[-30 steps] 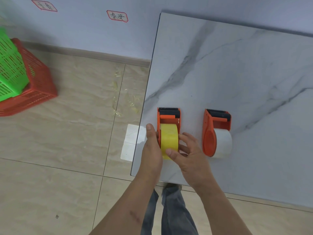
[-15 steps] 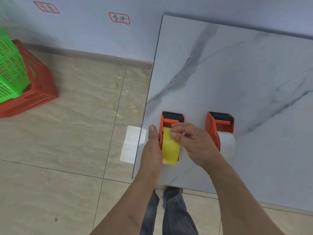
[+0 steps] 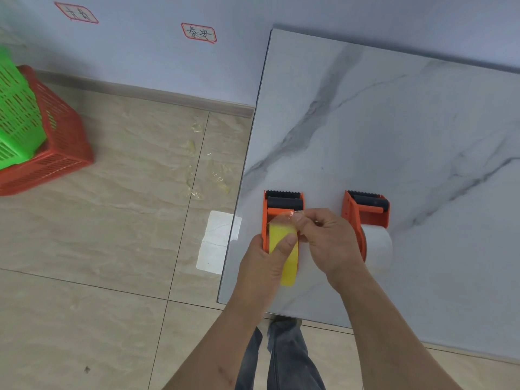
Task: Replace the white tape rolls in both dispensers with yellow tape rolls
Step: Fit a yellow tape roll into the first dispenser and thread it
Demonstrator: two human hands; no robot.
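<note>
Two orange tape dispensers stand side by side near the front left corner of the marble table (image 3: 394,136). The left dispenser (image 3: 284,204) carries a yellow tape roll (image 3: 289,263). My left hand (image 3: 267,260) grips that roll and the dispenser's left side, thumb pressed across the yellow face. My right hand (image 3: 326,237) pinches the loose, clear-looking end of the tape just behind the roll, below the black roller. The right dispenser (image 3: 365,212) holds a white tape roll (image 3: 377,246), partly hidden behind my right hand.
The table's left edge runs right beside the left dispenser. On the tiled floor lie a white sheet (image 3: 218,240) and scraps of tape (image 3: 197,175). A green basket (image 3: 17,114) sits inside a red basket (image 3: 59,142) at far left. My legs show below the table's front edge.
My right hand moved from the roll's right side up to its far end and now pinches the tape's loose end. My left thumb came over onto the yellow roll.
</note>
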